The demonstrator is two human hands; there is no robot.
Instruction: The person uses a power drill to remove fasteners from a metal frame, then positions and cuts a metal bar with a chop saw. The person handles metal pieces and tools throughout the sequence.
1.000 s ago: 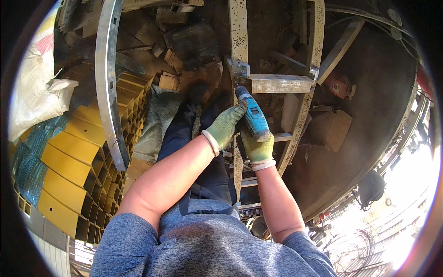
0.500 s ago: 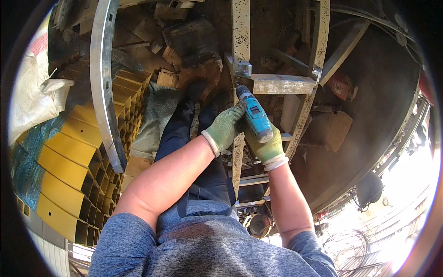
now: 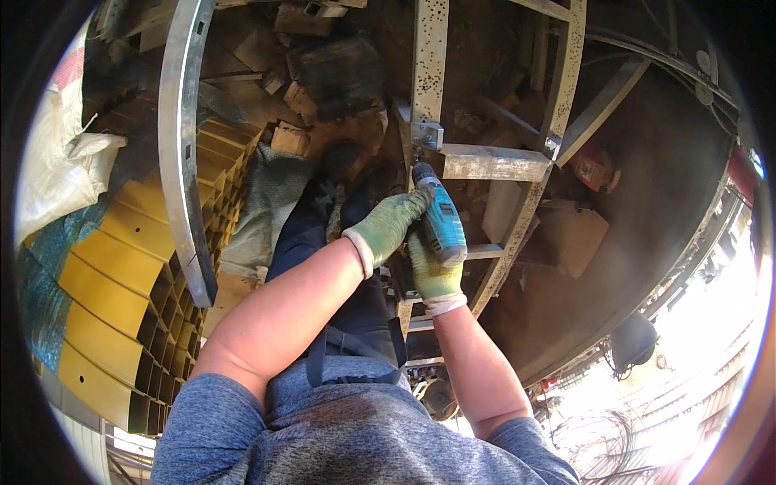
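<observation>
A teal cordless drill (image 3: pixel 444 222) points away from me, its dark chuck close to a small metal bracket (image 3: pixel 427 135) on a speckled metal rail (image 3: pixel 428 73). My right hand (image 3: pixel 434 279), in a green and white work glove, is wrapped round the drill's handle, mostly hidden beneath its body. My left hand (image 3: pixel 381 229), in a matching glove, is closed against the drill's front, just behind the chuck. Whatever the bit touches is too small to make out. A short metal crossbar (image 3: pixel 495 164) runs from beside the bracket to a second speckled rail (image 3: pixel 559 97).
On the left stands a curved metal bar (image 3: pixel 179 153), beside a stack of yellow rectangular tubes (image 3: pixel 109 295). A white sack (image 3: pixel 69 174) lies at the far left. Cardboard (image 3: pixel 572 234) and a red object (image 3: pixel 594 168) sit beyond the frame on the right.
My right hand and the drill's rear have swung slightly left and down in view, so the drill stands more upright. My left hand stays against its front.
</observation>
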